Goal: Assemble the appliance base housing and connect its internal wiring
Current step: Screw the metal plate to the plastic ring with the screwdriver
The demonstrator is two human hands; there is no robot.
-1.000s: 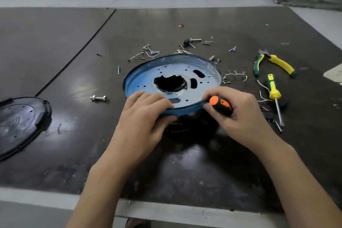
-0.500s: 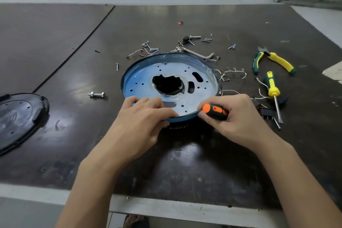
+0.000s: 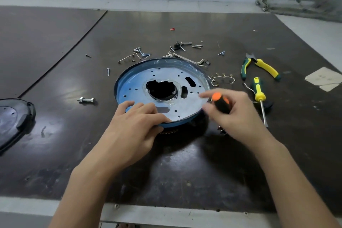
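Now my right grip [image 3: 235, 114], clamped on the orange screwdriver [image 3: 221, 104], has lifted off the base housing [image 3: 166, 74] rim; my left grip [image 3: 135, 126], fingers flat, steadies it for fastening

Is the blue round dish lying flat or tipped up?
Tipped up. The blue dish has its near edge riding on a black part under it, while its far edge sits low by the table.
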